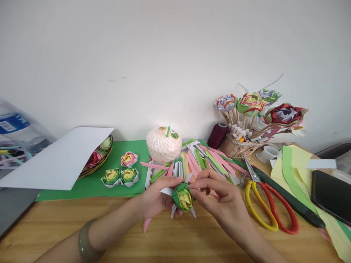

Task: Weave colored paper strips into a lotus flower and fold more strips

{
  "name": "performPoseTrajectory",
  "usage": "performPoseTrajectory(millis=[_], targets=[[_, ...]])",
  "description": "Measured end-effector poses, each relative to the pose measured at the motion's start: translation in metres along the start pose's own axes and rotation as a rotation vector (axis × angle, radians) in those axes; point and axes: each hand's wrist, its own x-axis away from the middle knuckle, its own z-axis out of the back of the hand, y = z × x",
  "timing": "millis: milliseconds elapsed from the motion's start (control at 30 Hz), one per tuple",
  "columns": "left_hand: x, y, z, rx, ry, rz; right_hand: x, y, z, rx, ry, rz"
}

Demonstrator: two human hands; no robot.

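Note:
In my left hand (161, 195) rests a folded paper flower (184, 199) with a yellow middle, green petals around it and white pointed strips sticking out from its rim. My left thumb lies along its upper edge, and the other fingers are mostly hidden beneath it. My right hand (216, 193) is closed at the flower's right side, thumb and index finger pinching at its upper right edge. Behind both hands spreads a pile of folded paper strips (194, 160) in pink, green and white. Three finished paper flowers (128, 176) sit to the left on green paper (117, 193).
A white textured round object (163, 144) stands behind the strips. Scissors (270, 204) with red and yellow handles lie at right, near a phone (333, 193) and paper scraps (292, 160). A pot of paper flowers (236, 146) is at the back right. White paper (60, 157) partly covers a basket at left.

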Motion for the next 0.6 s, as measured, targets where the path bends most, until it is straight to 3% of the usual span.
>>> performPoseTrajectory(millis=[167,300,400,467,600], targets=[[-0.0002,-0.0001,0.0003,-0.034,0.004,0.028,-0.0054,-0.0016,0.0005,-0.373,-0.109,-0.394],[-0.0009,-0.0025,0.0013,-0.028,-0.003,0.02,-0.0053,0.0005,-0.0006,-0.437,-0.135,-0.502],[-0.0013,-0.0039,0.0004,-0.027,-0.001,-0.029,-0.0056,0.003,-0.0012,-0.403,-0.109,-0.484],[-0.0011,-0.0034,-0.0019,-0.041,0.023,-0.103,-0.0053,0.0047,-0.001,-0.328,-0.004,-0.413],[-0.0001,-0.0001,-0.0081,-0.035,0.062,-0.299,-0.0003,0.0064,0.0004,-0.033,0.27,-0.097]])
